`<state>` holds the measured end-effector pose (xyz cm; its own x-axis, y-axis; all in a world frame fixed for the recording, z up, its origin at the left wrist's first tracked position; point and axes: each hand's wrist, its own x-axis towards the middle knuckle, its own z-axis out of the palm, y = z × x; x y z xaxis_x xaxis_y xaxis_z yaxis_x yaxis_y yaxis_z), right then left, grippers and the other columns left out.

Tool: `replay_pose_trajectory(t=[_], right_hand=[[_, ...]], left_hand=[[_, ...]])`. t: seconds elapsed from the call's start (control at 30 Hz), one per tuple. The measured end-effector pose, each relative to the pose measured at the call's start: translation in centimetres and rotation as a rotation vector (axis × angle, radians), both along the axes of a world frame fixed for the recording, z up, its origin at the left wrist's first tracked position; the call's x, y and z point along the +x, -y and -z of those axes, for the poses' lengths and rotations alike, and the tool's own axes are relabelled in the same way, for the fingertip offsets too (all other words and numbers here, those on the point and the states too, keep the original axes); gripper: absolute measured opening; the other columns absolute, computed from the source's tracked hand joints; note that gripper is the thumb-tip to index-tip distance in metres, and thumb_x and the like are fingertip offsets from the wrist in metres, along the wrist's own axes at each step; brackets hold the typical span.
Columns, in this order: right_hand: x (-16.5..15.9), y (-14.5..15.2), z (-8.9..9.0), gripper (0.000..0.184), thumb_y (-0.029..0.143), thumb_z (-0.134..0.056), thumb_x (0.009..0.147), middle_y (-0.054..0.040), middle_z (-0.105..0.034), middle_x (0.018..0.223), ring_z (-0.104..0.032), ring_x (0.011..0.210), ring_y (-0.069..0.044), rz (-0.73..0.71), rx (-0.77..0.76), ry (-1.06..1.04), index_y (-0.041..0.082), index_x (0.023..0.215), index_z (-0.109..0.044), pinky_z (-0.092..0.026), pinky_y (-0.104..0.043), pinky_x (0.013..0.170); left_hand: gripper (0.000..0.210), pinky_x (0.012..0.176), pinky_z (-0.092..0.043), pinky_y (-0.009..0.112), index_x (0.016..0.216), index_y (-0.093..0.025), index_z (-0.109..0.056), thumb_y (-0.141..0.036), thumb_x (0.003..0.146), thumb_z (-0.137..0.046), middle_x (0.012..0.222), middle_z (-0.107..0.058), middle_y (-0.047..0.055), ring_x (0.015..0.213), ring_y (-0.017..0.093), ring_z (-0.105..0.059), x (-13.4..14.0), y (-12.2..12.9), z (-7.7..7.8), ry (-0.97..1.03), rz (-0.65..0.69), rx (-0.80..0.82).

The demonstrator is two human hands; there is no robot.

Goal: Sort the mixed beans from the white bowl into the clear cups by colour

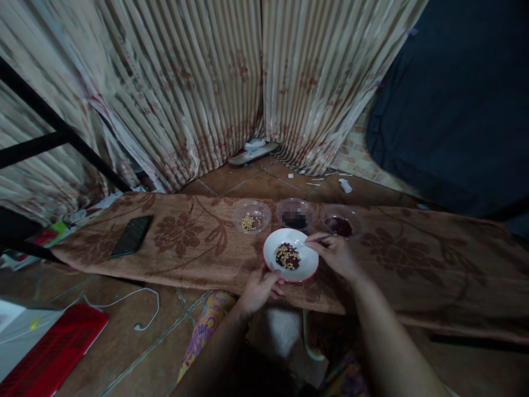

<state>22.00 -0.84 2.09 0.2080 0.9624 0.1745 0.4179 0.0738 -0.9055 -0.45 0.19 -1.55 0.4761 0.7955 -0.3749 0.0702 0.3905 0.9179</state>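
A white bowl [270,242] with a red rim holds a mix of yellow and dark red beans [288,257]. My left hand [260,289] grips its near left edge, thumb at the rim and fingers underneath. Over the bowl's right side, my right hand [334,255] is closed on a thin metal spoon [301,245], whose tip reaches toward the beans. Just behind stand three clear plastic bowls: one with yellow beans [250,223], one with black contents [295,221], partly blurred out, and one with dark red beans [341,226].
A brown flowered cloth [198,264] covers the long low table. Toward its left end lies a dark phone [131,236]. Striped curtains [215,82] hang behind, with a skateboard [253,154] at their foot. A white cable [149,292] and a red box [58,347] are on the floor at left.
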Motion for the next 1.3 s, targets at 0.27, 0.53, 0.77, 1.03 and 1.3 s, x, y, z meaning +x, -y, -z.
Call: replay_pose_trajectory(t=[0.27, 0.53, 0.77, 1.03, 1.3], right_hand=[[0.2, -0.2, 0.9, 0.027, 0.044, -0.061, 0.076, -0.0067, -0.071, 0.089, -0.064, 0.081, -0.022, -0.015, -0.04, 0.068, 0.018, 0.077, -0.07, -0.049, -0.032, 0.07], [0.0, -0.4, 1.2, 0.028, 0.043, -0.06, 0.077, -0.0067, -0.071, 0.089, -0.064, 0.08, -0.022, -0.029, -0.073, 0.114, 0.017, 0.076, -0.07, -0.049, -0.029, 0.067], [0.1, -0.6, 1.9, 0.027, 0.043, -0.06, 0.078, -0.0057, -0.071, 0.087, -0.064, 0.078, -0.021, -0.032, -0.095, 0.116, 0.018, 0.078, -0.07, -0.049, -0.03, 0.067], [0.1, -0.7, 1.7, 0.025, 0.041, -0.06, 0.078, -0.0053, -0.072, 0.09, -0.065, 0.081, -0.021, -0.015, -0.093, 0.144, 0.018, 0.077, -0.071, -0.049, -0.03, 0.071], [0.5, 0.0, -0.4, 0.023, 0.039, -0.062, 0.077, -0.0046, -0.071, 0.082, -0.065, 0.077, -0.019, 0.147, 0.091, 0.06, 0.018, 0.077, -0.071, -0.05, -0.029, 0.07]], left_hand=[[0.039, 0.039, -0.042, 0.016, 0.098, -0.013, -0.051, -0.044, 0.076, -0.06, 0.076, -0.064, 0.004, 0.049, 0.009, -0.06, -0.1, 0.0, 0.0, 0.016, 0.019, -0.009], [0.043, 0.039, -0.043, 0.017, 0.099, -0.014, -0.051, -0.046, 0.073, -0.062, 0.072, -0.063, 0.002, 0.047, 0.01, -0.059, 0.0, 0.0, 0.0, 0.016, 0.006, -0.028], [0.043, 0.039, -0.042, 0.017, 0.101, -0.013, -0.051, -0.045, 0.074, -0.061, 0.073, -0.063, 0.003, 0.047, 0.01, -0.059, 0.0, 0.0, -0.2, 0.017, 0.011, -0.026], [0.04, 0.04, -0.043, 0.018, 0.097, -0.013, -0.052, -0.045, 0.074, -0.061, 0.074, -0.064, 0.003, 0.048, 0.01, -0.06, 0.0, 0.0, -0.3, 0.01, 0.018, -0.022], [0.042, 0.04, -0.042, 0.018, 0.099, -0.013, -0.051, -0.046, 0.074, -0.06, 0.075, -0.064, 0.004, 0.048, 0.01, -0.059, 0.0, 0.0, -0.2, 0.002, 0.002, -0.006]])
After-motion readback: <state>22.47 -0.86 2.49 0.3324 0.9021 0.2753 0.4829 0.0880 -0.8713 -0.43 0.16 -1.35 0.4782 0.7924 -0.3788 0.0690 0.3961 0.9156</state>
